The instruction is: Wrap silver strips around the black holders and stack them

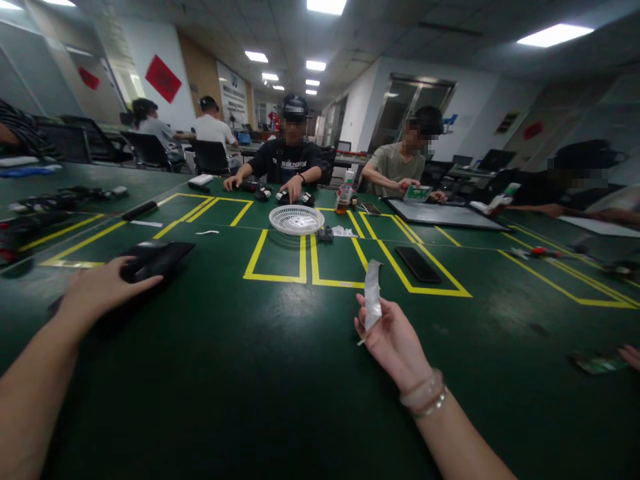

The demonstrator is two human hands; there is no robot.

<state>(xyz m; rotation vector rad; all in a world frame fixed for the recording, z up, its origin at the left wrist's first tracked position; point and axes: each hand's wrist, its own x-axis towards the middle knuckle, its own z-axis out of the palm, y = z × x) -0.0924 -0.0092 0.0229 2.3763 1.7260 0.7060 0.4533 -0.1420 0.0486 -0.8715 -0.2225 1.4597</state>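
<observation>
My left hand (103, 288) grips a black, flat object (167, 259) at the left of the green table. Its thumb stretches along the near side and its fingers curl over the top; the exact kind of object is not clear. Over the middle right of the table, my right hand (397, 337) is turned palm up. Between its thumb and fingers stands a silvery-grey strip (373, 293), shiny and slightly curved. Beyond this hand, a black phone (418, 265) lies inside a yellow tape outline. A round white plastic basket (296, 220) sits farther off near the centre.
Yellow tape (275, 277) marks rectangles on the green table (240, 373). A small dark part (325, 234) lies beside the basket, near a bottle (344, 198). Dark cables and parts (60, 200) crowd the left. Co-workers sit opposite; another person's hand (631, 357) is by a circuit board (600, 362) at right.
</observation>
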